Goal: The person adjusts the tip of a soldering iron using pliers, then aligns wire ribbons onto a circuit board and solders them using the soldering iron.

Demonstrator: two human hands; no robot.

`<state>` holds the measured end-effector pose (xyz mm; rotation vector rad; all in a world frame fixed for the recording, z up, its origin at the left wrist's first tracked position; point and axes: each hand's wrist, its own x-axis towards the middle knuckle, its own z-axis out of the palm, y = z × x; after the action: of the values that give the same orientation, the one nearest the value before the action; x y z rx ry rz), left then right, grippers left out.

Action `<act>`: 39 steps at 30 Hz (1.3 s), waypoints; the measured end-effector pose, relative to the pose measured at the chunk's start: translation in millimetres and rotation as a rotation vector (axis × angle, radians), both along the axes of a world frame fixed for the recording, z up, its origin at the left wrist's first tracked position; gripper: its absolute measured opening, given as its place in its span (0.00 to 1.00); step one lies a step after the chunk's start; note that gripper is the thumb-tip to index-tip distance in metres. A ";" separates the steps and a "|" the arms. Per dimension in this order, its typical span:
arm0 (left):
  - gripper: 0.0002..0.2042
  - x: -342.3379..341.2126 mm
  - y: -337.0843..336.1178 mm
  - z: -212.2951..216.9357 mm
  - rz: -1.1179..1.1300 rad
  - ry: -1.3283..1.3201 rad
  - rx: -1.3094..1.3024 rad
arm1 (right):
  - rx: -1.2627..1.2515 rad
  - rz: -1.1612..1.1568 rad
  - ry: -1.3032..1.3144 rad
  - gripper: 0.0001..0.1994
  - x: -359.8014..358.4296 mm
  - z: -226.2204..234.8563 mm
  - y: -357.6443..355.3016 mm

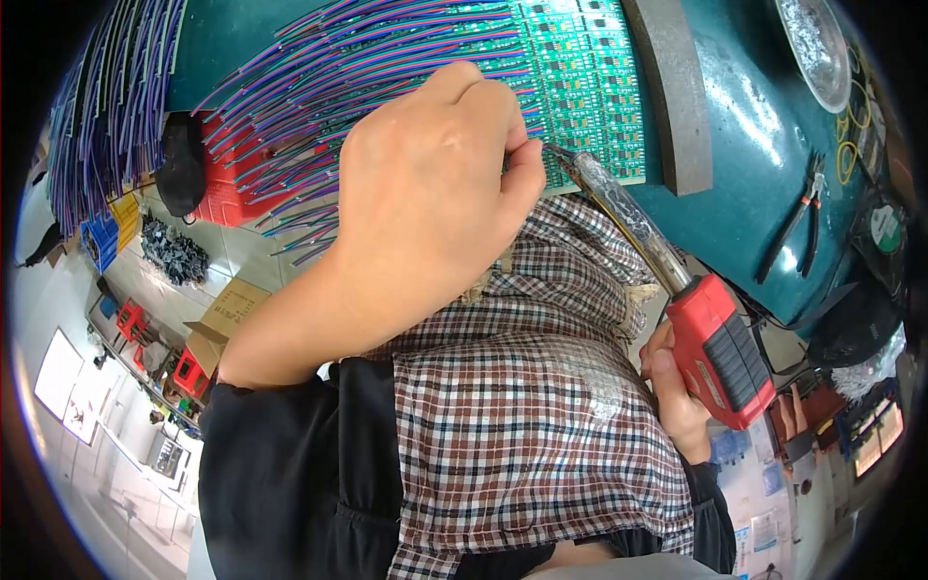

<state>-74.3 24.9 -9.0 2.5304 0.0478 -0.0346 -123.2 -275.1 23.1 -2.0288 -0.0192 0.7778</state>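
Note:
My left hand [425, 184] is closed in a pinch over the near edge of a green circuit board panel [590, 87]. Its fingertips are at the end of a thin multicoloured wire, mostly hidden by the hand. Many such wires [319, 87] fan out leftward from the panel's left side. My right hand [677, 396] grips a red soldering gun [720, 353] with a black ribbed grip. Its long metal barrel [628, 213] points up and left, the tip close beside my left thumb at the panel edge.
A grey metal bar [672, 92] lies against the panel's right side on the green table [735, 203]. Farther right are pliers [797, 217] and a round metal dish [817, 48]. More wires [111, 116] hang at far left, near a red stool [227, 179] and an open carton [227, 314].

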 end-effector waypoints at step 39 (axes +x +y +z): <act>0.09 -1.6 -0.3 -0.7 -0.010 0.001 0.008 | -0.141 0.152 -0.135 0.11 -3.8 5.1 -4.8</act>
<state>-75.9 24.7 -9.6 2.5384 0.0359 -0.0397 -126.9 -279.9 28.2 -2.2313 -0.2028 0.7525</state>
